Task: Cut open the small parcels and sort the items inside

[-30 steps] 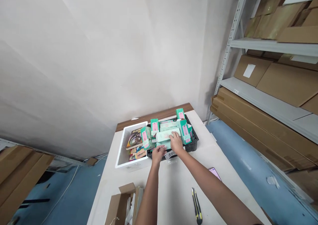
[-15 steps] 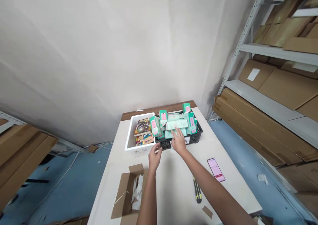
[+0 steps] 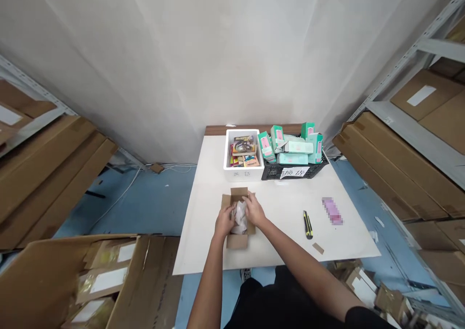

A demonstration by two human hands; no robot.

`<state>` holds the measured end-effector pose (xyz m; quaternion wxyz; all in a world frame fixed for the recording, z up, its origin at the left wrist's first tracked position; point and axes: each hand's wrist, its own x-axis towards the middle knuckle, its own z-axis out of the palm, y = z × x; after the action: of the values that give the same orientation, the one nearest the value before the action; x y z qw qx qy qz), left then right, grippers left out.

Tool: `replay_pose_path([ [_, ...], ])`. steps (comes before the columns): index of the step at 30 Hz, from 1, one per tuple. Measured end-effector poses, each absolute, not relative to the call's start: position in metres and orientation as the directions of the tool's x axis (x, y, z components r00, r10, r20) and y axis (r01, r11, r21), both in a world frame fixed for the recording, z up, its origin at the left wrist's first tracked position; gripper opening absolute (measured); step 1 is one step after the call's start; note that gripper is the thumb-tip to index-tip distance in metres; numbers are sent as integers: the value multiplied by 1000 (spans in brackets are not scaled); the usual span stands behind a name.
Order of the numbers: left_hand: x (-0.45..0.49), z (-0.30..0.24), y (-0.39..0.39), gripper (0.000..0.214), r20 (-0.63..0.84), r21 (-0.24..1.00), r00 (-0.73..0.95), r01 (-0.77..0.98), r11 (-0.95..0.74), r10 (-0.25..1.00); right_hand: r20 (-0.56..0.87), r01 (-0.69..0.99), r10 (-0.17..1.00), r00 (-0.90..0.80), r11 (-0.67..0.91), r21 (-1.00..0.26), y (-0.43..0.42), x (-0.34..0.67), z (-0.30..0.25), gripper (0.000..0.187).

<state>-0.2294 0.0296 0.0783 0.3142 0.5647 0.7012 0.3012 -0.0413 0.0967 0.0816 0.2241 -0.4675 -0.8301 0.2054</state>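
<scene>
Crumpled white wrapping lay inside the open carton on the surface, seemingly best handled gently from both sides, with the left hand and right hand at its opening, each grip half-curled, though whether either held anything I could not tell.

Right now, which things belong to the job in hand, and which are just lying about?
In use:
open cardboard box, between left hand and right hand
white wrapping inside
green cartons, touched a second ago

Apparently lying about:
utility knife
cardboard scrap
white bin

Head-worn view, facing forward-down, above table
</scene>
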Motion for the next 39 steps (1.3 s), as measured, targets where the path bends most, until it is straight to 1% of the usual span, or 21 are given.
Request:
replay_pose_path([
  [2,-242,58,-5,57,-245,728,-114,635,260,963,10,717,854,-520,443,-538,67,-49,60,56],
  [4,-244,43,-31,63,-311,725,-67,627,283,948,-146,763,830,-539,407,-501,44,-46,44,52],
  [5,-242,38,-40,59,-302,746,-52,609,270,952,-197,783,822,-534,393,-481,35,-42,39,51],
  [7,-234,33,-50,37,-236,788,-52,574,222,970,-240,809,825,-512,368,-459,23,-32,32,46],
  [9,-222,35,-52,15,-180,798,-84,570,196,980,-243,812,833,-497,348,-469,19,-21,29,40],
  [10,-215,37,-50,9,-165,795,-96,576,190,982,-240,807,834,-497,342,-482,18,-15,30,40],
  [12,-198,44,-42,6,-136,806,-113,565,177,984,-219,799,844,-489,333,-500,17,-3,33,41],
  [14,-178,51,-31,7,-86,844,-105,521,129,991,-167,813,886,-432,303,-497,15,15,38,33],
  [17,-132,61,-9,8,10,873,-3,488,-7,1000,-36,851,971,-237,189,-491,4,60,48,20],
  [19,-85,69,6,4,92,853,138,500,-150,986,53,862,997,-53,73,-502,-10,105,56,19],
  [21,-24,78,15,3,166,817,297,493,-300,940,111,858,982,152,-75,-508,-33,161,64,18],
  [23,48,88,13,6,213,779,453,456,-430,866,135,831,929,345,-234,-505,-67,222,71,15],
  [25,122,98,-1,7,233,745,589,403,-531,774,146,780,850,506,-378,-499,-109,281,78,14],
  [29,256,115,-51,4,239,721,776,261,-642,584,197,654,659,726,-573,-494,-200,378,89,11],
  [33,372,126,-118,7,258,755,881,72,-652,396,255,527,464,849,-702,-478,-291,456,100,11],
  [36,446,137,-175,14,264,767,930,-42,-640,256,282,422,324,903,-791,-443,-359,504,112,14],
  [38,483,145,-212,21,258,767,948,-85,-636,184,268,334,237,934,-848,-412,-402,529,118,22],
  [39,497,149,-228,24,256,765,953,-99,-637,159,248,283,194,949,-872,-400,-421,540,121,30],
])
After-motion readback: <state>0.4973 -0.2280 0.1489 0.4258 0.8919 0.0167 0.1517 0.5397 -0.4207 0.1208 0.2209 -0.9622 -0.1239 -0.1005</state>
